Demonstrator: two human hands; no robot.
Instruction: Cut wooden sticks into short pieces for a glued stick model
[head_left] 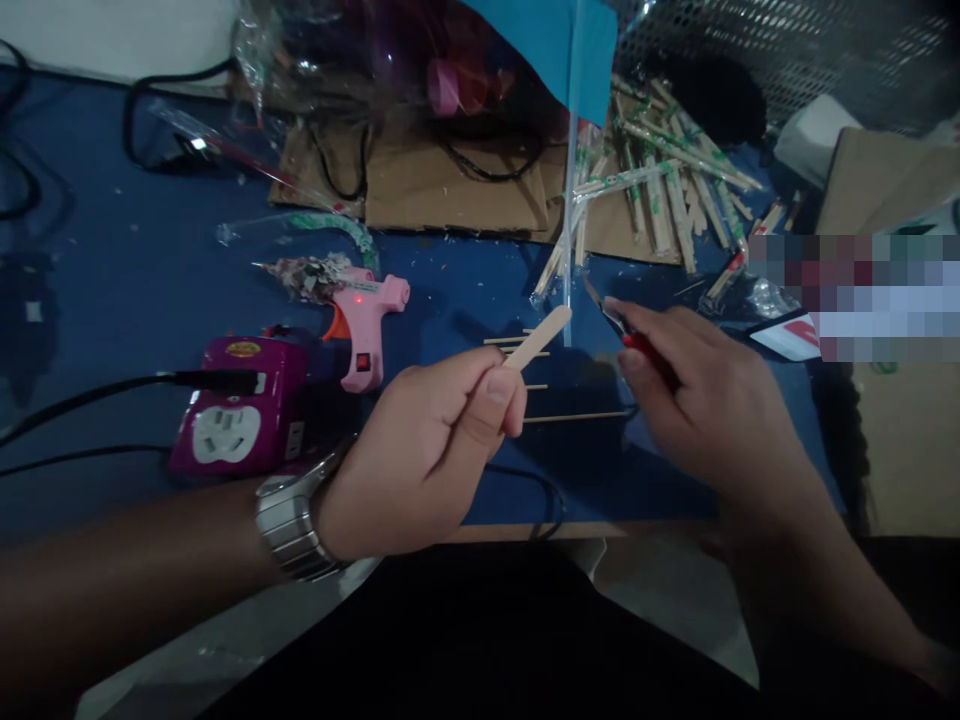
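Head view: blue table (pixel 90 260) took up most of the field. Flattened cardboard (pixel 457 195) lay toward its far side, with a heap of wrapped sticks (pixel 658 215) partly on it, apparently pushed back to leave working room.

Right hand (pixel 712 400): fingers and thumb closed, clamped on a tool. Left hand (pixel 427 450): thumb pressed against bent fingers, pinch shut on a wooden stick.

Purple power box (pixel 276 410) sat left of the left hand, black plug seated in it; probably put there to keep its cords off the middle.

Pink glue gun (pixel 367 310) lay on its side beyond the box, red light lit, nozzle aimed left. Likely parked that way to keep the tip clear of the hands.

Red-handled tool (pixel 651 360) pointed up and left, tip near the stick but apart from it. Blade or paired jaws: could not tell.

Wooden stick (pixel 536 337) rose slantwise from the left pinch over the table, held low, I judged, to leave its rounded end exposed.

Thin wooden strips (pixel 577 417) lay crosswise beside the left hand, roughly parallel, perhaps for easy pickup.

Writing: box's yellow oval sticker, gun's label, green wrapper print; none legible. No brand made out.
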